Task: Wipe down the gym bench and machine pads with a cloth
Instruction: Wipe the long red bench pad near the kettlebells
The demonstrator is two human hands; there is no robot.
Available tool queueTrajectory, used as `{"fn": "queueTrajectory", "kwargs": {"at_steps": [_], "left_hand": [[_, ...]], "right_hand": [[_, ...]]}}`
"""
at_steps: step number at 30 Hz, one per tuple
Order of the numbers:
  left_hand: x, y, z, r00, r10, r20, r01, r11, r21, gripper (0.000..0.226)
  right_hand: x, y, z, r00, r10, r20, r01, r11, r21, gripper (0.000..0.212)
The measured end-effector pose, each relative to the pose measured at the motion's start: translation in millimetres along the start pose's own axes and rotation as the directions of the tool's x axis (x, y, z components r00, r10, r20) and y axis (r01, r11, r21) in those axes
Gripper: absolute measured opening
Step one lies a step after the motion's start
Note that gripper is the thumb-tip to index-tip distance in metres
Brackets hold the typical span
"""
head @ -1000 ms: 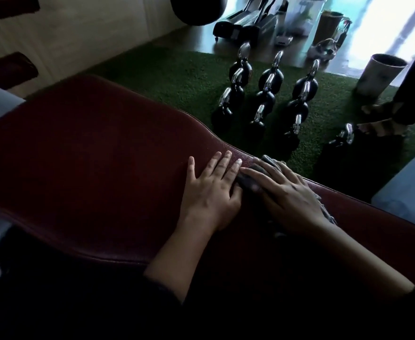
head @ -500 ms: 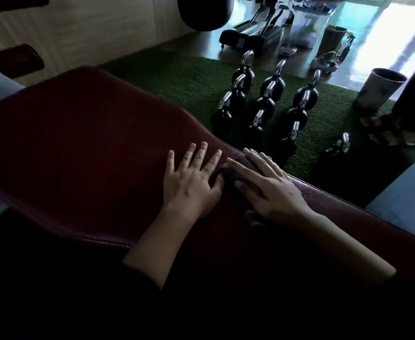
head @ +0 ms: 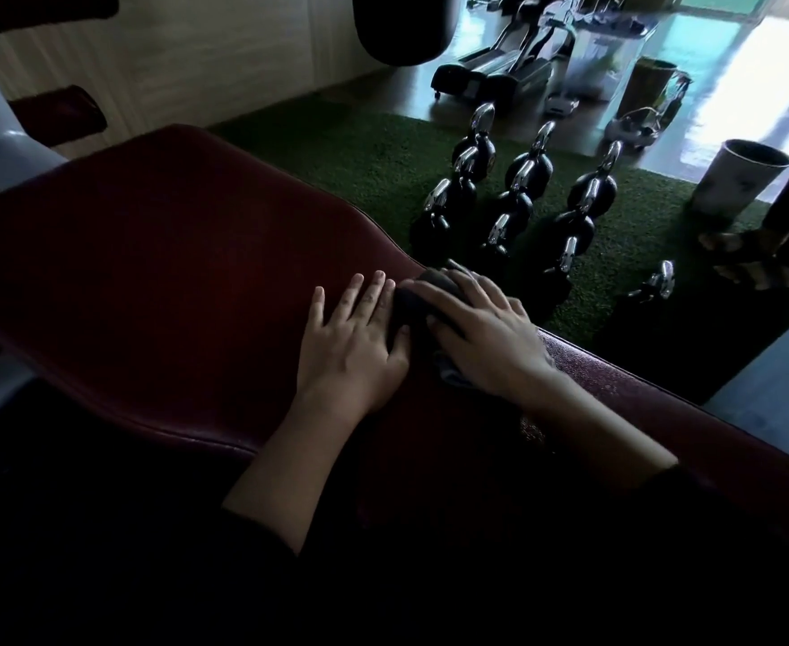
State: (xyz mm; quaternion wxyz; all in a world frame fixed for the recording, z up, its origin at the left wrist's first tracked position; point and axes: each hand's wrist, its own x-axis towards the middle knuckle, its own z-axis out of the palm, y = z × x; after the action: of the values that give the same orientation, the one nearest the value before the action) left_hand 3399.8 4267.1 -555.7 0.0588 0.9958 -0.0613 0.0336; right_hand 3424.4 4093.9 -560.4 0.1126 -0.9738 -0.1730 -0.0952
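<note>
Fingers [head: 364, 296] of the left hand [head: 353, 347] lie straight and slightly spread, flat on the one dark red bench pad [head: 159, 254]. Beyond its far edge, on the green turf [head: 374, 151], stand ten black kettlebells [head: 518, 207] (nine in three rows, one apart on the right). Right hand [head: 485, 338] presses the single dark cloth [head: 418, 303] onto the pad's far edge, just beside the left fingertips, fingers extended over it.
</note>
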Motion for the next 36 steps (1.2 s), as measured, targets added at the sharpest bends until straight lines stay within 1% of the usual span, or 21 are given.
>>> {"fn": "queueTrajectory", "kwargs": {"at_steps": [2, 4, 5, 7, 8, 10, 12, 14, 17, 20, 22, 24, 25, 27, 28, 30, 32, 34, 36], "left_hand": [[0, 0, -1, 1.0, -0.002, 0.003, 0.002, 1.0, 0.006, 0.062], [-1, 0, -1, 1.0, -0.001, 0.013, 0.0, 1.0, 0.011, 0.062], [-2, 0, -1, 1.0, 0.002, 0.017, -0.002, 1.0, 0.01, 0.062], [-3, 0, 0, 1.0, 0.005, 0.02, -0.005, 1.0, 0.004, 0.062], [-3, 0, 0, 1.0, 0.004, 0.019, -0.004, 1.0, 0.002, 0.062], [-3, 0, 1, 1.0, 0.0, 0.015, 0.0, 1.0, -0.001, 0.062], [-3, 0, 0, 1.0, -0.001, 0.011, 0.002, 1.0, -0.01, 0.061], [-3, 0, -1, 1.0, 0.005, 0.009, -0.004, 1.0, -0.013, 0.06], [-4, -1, -1, 1.0, 0.015, -0.007, -0.015, 1.0, -0.018, 0.058], [-3, -1, -1, 1.0, 0.002, -0.024, -0.003, 0.999, -0.046, 0.058], [-3, -1, 0, 1.0, 0.001, -0.02, -0.001, 0.999, -0.041, 0.058], [-4, -1, 0, 1.0, 0.0, -0.019, -0.001, 0.999, -0.039, 0.058], [-4, -1, 0, 1.0, 0.0, -0.021, -0.001, 0.999, -0.038, 0.058], [-4, 0, 1, 1.0, 0.0, -0.027, -0.001, 0.999, -0.037, 0.058], [-4, 0, 1, 1.0, -0.002, -0.026, 0.001, 0.999, -0.038, 0.058], [-4, 0, 0, 1.0, -0.004, -0.018, 0.003, 0.999, -0.036, 0.058], [-3, 0, -1, 1.0, -0.003, -0.007, 0.002, 1.0, -0.021, 0.058], [-3, -1, 0, 1.0, -0.003, -0.003, 0.003, 1.0, -0.018, 0.059], [-2, -1, -1, 1.0, -0.012, -0.01, 0.011, 0.999, -0.039, 0.059]], "right_hand": [[17, 18, 0, 0.999, 0.019, 0.042, -0.022, 0.998, 0.053, 0.048], [18, 42, -3, 0.993, 0.071, 0.09, -0.081, 0.991, 0.109, 0.048], [11, 52, -6, 0.99, 0.105, 0.099, -0.116, 0.987, 0.107, 0.047], [-14, 63, -10, 0.984, 0.152, 0.092, -0.157, 0.986, 0.048, 0.044], [-30, 62, -12, 0.985, 0.152, 0.078, -0.153, 0.988, 0.009, 0.044], [-59, 44, -14, 0.994, 0.102, 0.043, -0.099, 0.993, -0.067, 0.05], [-72, 17, -12, 0.998, 0.038, 0.044, -0.034, 0.995, -0.095, 0.053], [-62, -4, -7, 0.998, -0.003, 0.065, 0.008, 0.997, -0.079, 0.052], [-18, -12, 1, 1.0, -0.006, 0.026, 0.006, 1.0, -0.002, 0.051], [21, 6, 4, 0.998, 0.057, 0.034, -0.059, 0.997, 0.052, 0.048], [23, 24, 1, 0.988, 0.139, 0.064, -0.143, 0.988, 0.064, 0.046], [7, 40, -7, 0.98, 0.185, 0.073, -0.188, 0.982, 0.034, 0.047], [-5, 45, -10, 0.981, 0.186, 0.061, -0.186, 0.983, -0.005, 0.049], [-33, 42, -11, 0.991, 0.134, 0.022, -0.13, 0.983, -0.126, 0.054], [-46, 33, -10, 0.994, 0.112, 0.008, -0.109, 0.982, -0.155, 0.054], [-59, 10, -7, 0.997, 0.075, -0.027, -0.078, 0.986, -0.148, 0.052], [-54, -12, -3, 0.997, 0.062, -0.043, -0.066, 0.993, -0.098, 0.05], [-32, -23, 0, 0.997, 0.065, -0.046, -0.067, 0.997, -0.043, 0.052], [-1, -20, 4, 0.996, 0.07, -0.047, -0.072, 0.996, -0.043, 0.051]]}}
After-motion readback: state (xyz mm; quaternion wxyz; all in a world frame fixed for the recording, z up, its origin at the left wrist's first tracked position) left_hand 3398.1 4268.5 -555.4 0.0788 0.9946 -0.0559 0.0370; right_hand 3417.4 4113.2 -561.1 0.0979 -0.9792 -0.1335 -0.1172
